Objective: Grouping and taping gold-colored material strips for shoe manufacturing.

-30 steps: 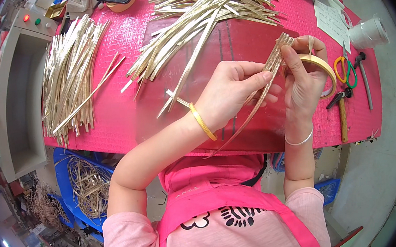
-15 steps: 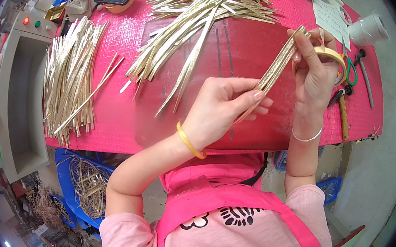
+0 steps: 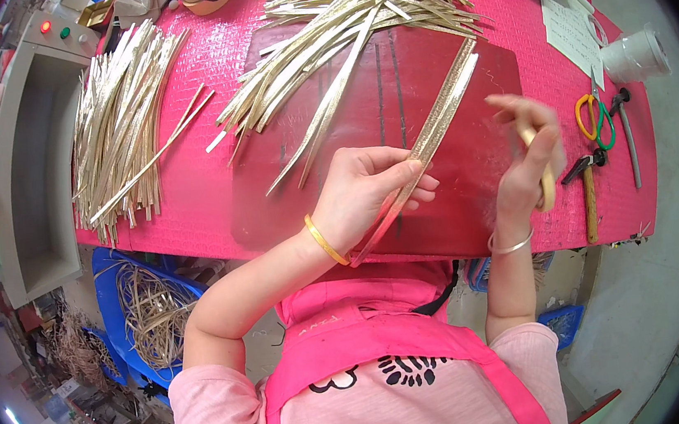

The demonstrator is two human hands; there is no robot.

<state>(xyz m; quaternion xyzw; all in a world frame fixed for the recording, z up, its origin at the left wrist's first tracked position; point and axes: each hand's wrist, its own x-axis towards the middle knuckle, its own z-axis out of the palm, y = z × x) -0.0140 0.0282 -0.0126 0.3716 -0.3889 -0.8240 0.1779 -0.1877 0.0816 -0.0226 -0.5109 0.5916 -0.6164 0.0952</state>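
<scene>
My left hand (image 3: 362, 191) pinches a narrow bundle of gold strips (image 3: 443, 114) between thumb and fingers. The bundle slants up to the right above the dark red mat (image 3: 470, 198), its far ends slightly fanned and its lower end passing behind the hand. To the right of the strips, and apart from them, is my right hand (image 3: 521, 168), its fingertips blurred by motion. It holds a cream roll of tape (image 3: 548, 188), seen nearly edge-on. A large pile of gold strips (image 3: 359, 7) lies across the far side of the mat.
More gold strips (image 3: 128, 127) lie at the left beside a grey machine housing (image 3: 26, 179). At the right are scissors (image 3: 604, 130), a hammer (image 3: 589, 198), a white spool (image 3: 633, 55) and a paper sheet (image 3: 571, 32). A blue bin (image 3: 113, 298) of strip scraps stands below the table's left edge.
My right hand has let go of the strips' upper end and moved down, carrying the tape roll. The bundle, still in my left hand, has tilted more upright and its far ends have spread a little.
</scene>
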